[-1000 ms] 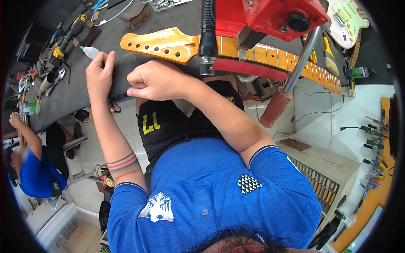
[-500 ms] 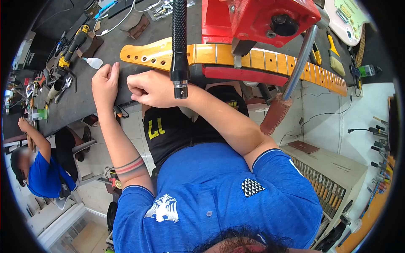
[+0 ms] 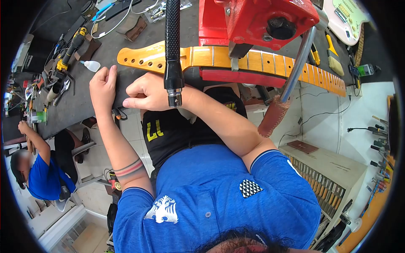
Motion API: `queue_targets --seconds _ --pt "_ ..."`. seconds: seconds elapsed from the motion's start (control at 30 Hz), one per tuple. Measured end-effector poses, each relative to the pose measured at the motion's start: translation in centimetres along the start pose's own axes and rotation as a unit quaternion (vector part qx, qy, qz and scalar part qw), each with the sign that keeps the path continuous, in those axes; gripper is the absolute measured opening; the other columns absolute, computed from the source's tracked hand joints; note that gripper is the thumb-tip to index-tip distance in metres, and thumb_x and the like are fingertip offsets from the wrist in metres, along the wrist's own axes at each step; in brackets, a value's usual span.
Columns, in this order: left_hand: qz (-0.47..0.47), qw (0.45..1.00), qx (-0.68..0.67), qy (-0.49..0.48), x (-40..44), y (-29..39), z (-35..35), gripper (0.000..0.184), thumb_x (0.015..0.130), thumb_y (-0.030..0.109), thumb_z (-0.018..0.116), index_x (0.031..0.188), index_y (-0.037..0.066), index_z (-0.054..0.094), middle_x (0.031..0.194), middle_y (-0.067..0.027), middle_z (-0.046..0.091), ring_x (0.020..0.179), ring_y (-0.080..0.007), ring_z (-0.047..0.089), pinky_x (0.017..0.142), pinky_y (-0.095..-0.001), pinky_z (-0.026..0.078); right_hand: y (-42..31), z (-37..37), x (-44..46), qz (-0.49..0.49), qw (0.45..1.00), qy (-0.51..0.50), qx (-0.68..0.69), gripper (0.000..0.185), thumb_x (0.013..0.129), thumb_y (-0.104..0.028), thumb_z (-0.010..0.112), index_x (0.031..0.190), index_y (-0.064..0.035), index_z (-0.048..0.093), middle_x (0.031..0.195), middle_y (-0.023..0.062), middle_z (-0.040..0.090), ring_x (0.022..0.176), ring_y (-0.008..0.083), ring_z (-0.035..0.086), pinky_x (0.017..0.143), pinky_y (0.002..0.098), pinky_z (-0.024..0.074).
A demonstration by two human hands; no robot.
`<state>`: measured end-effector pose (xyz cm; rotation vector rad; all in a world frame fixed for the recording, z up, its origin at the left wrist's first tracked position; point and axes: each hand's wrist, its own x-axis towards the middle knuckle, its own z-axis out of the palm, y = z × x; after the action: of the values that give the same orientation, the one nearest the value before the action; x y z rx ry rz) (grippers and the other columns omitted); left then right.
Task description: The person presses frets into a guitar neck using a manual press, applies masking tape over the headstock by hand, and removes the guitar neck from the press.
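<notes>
My left hand (image 3: 102,88) is closed in a loose fist at the bench edge, thumb pointing up, just below the headstock of a guitar neck (image 3: 249,62). Beside it, my right hand (image 3: 149,92) is also a loose fist, its thumb stretched toward the left hand. Nothing shows in either hand. The neck lies fretboard up, amber-coloured, with tuner holes in its headstock. Under a red machine (image 3: 257,25), a metal bar (image 3: 234,63) meets the fretboard. A red padded support (image 3: 242,78) runs below the neck. A black knurled rod (image 3: 173,46) crosses in front of the headstock and partly covers my right hand.
A steel lever with a brown leather grip (image 3: 274,116) hangs at the right. On the bench (image 3: 122,76) are a white squeeze bottle (image 3: 91,65), a yellow-black power tool (image 3: 71,48) and a brush (image 3: 334,59). A co-worker (image 3: 46,168) sits at the left.
My right thumb has stretched out from the curled fist. Both hands sit slightly lower and further left in view. The neck, machine and rod have shifted a little left with the view.
</notes>
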<state>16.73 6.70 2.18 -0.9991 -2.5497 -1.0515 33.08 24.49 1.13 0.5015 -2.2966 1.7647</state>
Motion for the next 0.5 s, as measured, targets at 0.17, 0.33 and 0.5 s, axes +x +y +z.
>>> queue_targets --seconds 0.17,0.33,0.5 --pt "-0.004 1.000 -0.003 0.004 -0.08 0.04 0.12 0.050 0.106 0.024 0.079 0.079 -0.002 0.045 0.067 -0.0109 0.040 0.064 -0.0195 0.033 0.059 -0.0415 0.035 -0.18 -0.09 0.01 0.012 1.000 0.007 -0.002 0.050 0.106 -0.028 0.078 0.074 0.0005 0.052 0.065 0.0108 0.053 0.060 0.0218 0.052 0.061 0.0416 0.0429" --pt "-0.012 1.000 -0.020 0.006 -0.10 0.12 0.32 0.049 0.106 0.023 0.080 0.080 -0.002 0.045 0.067 -0.0088 0.039 0.064 -0.0174 0.033 0.058 -0.0397 0.035 0.38 0.08 -0.08 -0.006 1.000 0.015 -0.020 0.050 0.105 -0.026 0.078 0.073 0.0003 0.050 0.068 0.0108 0.051 0.062 0.0211 0.051 0.062 0.0414 0.0428" --pt "-0.005 1.000 -0.018 0.010 -0.15 0.52 0.30 0.048 0.106 0.022 0.080 0.080 -0.002 0.046 0.067 -0.0079 0.040 0.065 -0.0168 0.034 0.058 -0.0383 0.035 0.19 -0.07 -0.13 0.011 1.000 0.014 -0.011 0.050 0.105 -0.026 0.079 0.074 0.0000 0.049 0.069 0.0102 0.050 0.063 0.0208 0.050 0.063 0.0411 0.0423"
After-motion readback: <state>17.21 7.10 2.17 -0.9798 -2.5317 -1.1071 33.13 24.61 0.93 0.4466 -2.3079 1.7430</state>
